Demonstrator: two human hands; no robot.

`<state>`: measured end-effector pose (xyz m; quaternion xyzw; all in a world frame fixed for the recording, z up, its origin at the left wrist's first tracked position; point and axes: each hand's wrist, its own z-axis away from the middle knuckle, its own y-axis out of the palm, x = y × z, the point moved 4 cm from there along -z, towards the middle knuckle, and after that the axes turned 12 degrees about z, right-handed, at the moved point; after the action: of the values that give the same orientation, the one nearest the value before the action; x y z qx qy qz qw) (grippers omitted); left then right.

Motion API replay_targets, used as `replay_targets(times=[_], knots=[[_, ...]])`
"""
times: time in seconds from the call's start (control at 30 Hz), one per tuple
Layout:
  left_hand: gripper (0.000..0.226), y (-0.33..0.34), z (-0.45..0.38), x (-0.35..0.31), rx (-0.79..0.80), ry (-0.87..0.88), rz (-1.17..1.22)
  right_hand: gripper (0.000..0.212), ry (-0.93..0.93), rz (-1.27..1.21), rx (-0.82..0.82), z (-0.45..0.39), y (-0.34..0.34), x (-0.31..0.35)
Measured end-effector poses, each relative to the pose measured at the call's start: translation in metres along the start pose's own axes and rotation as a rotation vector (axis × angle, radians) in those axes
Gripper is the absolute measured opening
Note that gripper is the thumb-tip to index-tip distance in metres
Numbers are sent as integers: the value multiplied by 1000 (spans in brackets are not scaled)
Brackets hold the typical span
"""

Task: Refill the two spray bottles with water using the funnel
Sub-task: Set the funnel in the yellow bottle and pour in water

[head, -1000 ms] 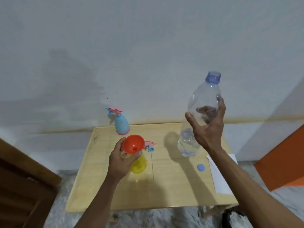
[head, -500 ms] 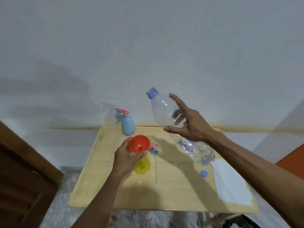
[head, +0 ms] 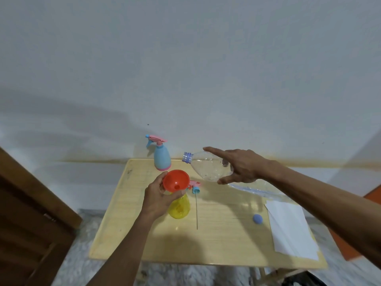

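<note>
Tilting the water bottle [head: 208,166] clasped in the right hand [head: 241,166], the person needs its mouth above the funnel [head: 176,180], which the left hand [head: 158,197] is pinching atop the yellow spray bottle [head: 179,207] mid-surface.

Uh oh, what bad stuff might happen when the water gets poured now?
1. The clear plastic water bottle, tipped by the right hand, has its open mouth beside the red plastic funnel, not over it, so water might splash onto the wooden table.
2. Spilled water could reach the white paper.
3. The small yellow spray bottle under the left hand might tip.
</note>
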<state>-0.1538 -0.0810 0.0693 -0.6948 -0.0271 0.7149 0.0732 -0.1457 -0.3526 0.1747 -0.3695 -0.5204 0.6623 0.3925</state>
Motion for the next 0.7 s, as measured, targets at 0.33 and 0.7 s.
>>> replay_targets(times=[0.33,0.7], knots=[[78,-1,-3,1,14,0,-28,101,-24,136,79,-2,9,7],[94,-4,-11,7,21,11,-114,103,-45,223,82,-4,14,11]])
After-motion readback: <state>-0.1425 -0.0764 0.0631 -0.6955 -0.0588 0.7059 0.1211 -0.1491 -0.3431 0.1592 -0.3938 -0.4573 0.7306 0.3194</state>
